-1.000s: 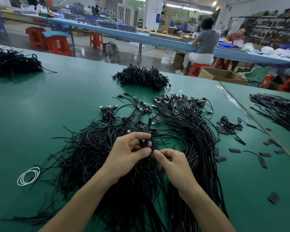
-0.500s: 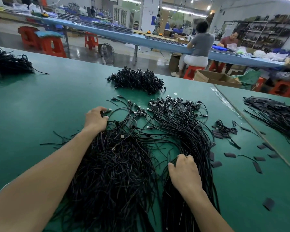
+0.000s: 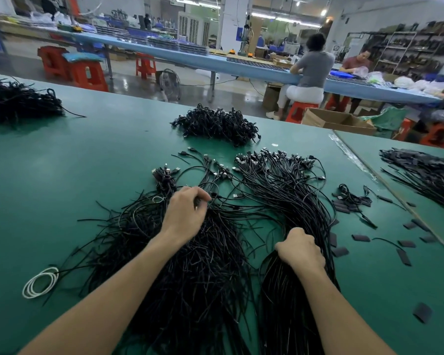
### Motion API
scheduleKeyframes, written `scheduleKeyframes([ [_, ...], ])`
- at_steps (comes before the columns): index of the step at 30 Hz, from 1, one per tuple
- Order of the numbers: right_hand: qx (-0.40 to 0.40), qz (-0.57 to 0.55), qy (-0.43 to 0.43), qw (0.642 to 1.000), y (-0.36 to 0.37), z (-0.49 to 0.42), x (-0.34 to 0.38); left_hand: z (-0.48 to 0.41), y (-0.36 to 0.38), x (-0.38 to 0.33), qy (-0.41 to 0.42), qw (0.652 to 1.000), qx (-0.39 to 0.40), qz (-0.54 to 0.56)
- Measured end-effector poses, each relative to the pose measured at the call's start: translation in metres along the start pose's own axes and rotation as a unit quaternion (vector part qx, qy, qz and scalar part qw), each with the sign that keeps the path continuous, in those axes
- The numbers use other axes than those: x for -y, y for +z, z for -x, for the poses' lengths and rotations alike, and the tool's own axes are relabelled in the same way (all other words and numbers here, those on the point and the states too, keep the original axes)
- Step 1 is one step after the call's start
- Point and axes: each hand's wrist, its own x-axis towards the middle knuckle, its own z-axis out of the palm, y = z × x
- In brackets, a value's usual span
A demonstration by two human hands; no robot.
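Two big heaps of loose black cables lie on the green table [image 3: 75, 175]. My left hand [image 3: 186, 213] sits on top of the left heap [image 3: 190, 272], fingers curled and pinching a few cables near its far end. My right hand [image 3: 301, 249] rests knuckles up on the right heap [image 3: 287, 201], fingers curled round a bundle of its cables. Connector ends [image 3: 267, 157] fan out at the far side of both heaps.
A pile of coiled black cables [image 3: 215, 124] lies beyond the heaps, another [image 3: 16, 101] at the far left. A white cable coil [image 3: 40, 281] lies at the left. Black strips [image 3: 405, 257] are scattered at the right beside a table seam [image 3: 395, 198]. People sit at a blue bench behind.
My left hand has drawn back from the far connector ends toward the middle of the left heap. My right hand stays on the right heap, now gripping its cables.
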Motion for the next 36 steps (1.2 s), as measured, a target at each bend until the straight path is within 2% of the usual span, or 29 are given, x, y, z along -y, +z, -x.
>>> scheduleKeyframes([
  [3,0.016,-0.071,-0.014,0.997,-0.002,-0.005,-0.007,0.013,0.008,-0.009,0.027,0.999,0.034,0.018],
  [6,0.044,-0.197,-0.088,0.975,-0.004,-0.001,-0.004,0.018,0.017,-0.016,0.056,0.995,0.080,0.007],
  [7,0.062,-0.255,-0.107,0.959,-0.005,0.003,0.000,0.019,0.020,-0.019,0.069,0.993,0.093,0.003],
  [9,0.128,-0.402,-0.110,0.900,-0.012,0.013,0.011,0.021,0.026,-0.023,0.092,0.988,0.127,-0.001],
  [11,0.193,-0.476,-0.110,0.851,-0.021,0.025,0.020,0.023,0.033,-0.027,0.112,0.979,0.169,-0.006],
  [12,0.205,-0.471,-0.124,0.849,-0.026,0.031,0.023,0.022,0.037,-0.030,0.122,0.976,0.183,-0.014],
  [13,0.199,-0.442,-0.153,0.861,-0.030,0.037,0.025,0.022,0.041,-0.033,0.129,0.973,0.192,-0.022],
  [15,0.149,-0.353,-0.243,0.891,-0.039,0.054,0.028,0.020,0.048,-0.038,0.142,0.969,0.200,-0.019],
  [16,0.117,-0.324,-0.290,0.893,-0.045,0.064,0.030,0.020,0.050,-0.041,0.153,0.968,0.197,-0.016],
  [17,0.098,-0.315,-0.330,0.884,-0.051,0.074,0.032,0.020,0.050,-0.041,0.170,0.967,0.189,-0.019],
  [19,0.109,-0.318,-0.395,0.855,-0.060,0.089,0.034,0.017,0.050,-0.038,0.193,0.967,0.165,-0.022],
  [21,0.121,-0.316,-0.428,0.838,-0.067,0.094,0.030,0.013,0.046,-0.037,0.138,0.979,0.146,0.028],
  [23,0.087,-0.324,-0.405,0.851,-0.072,0.085,0.020,0.008,0.038,-0.037,0.030,0.987,0.071,0.141],
  [25,0.001,-0.313,-0.343,0.886,-0.072,0.066,0.006,0.005,0.022,-0.039,-0.015,0.974,-0.045,0.221],
  [27,-0.096,-0.274,-0.273,0.917,-0.067,0.044,-0.006,0.004,0.002,-0.041,0.022,0.966,-0.142,0.216],
  [29,-0.181,-0.242,-0.220,0.928,-0.061,0.029,-0.016,0.006,-0.015,-0.045,0.077,0.955,-0.202,0.203],
  [31,-0.220,-0.232,-0.189,0.928,-0.057,0.019,-0.026,0.008,-0.027,-0.048,0.108,0.947,-0.221,0.205],
  [33,-0.175,-0.189,-0.173,0.951,-0.053,0.014,-0.031,0.010,-0.035,-0.050,0.141,0.955,-0.214,0.151],
  [34,-0.138,-0.143,-0.169,0.965,-0.051,0.015,-0.031,0.011,-0.037,-0.050,0.153,0.965,-0.185,0.103],
  [36,-0.085,-0.051,-0.197,0.975,-0.048,0.022,-0.026,0.013,-0.036,-0.051,0.149,0.986,-0.074,-0.011],
])
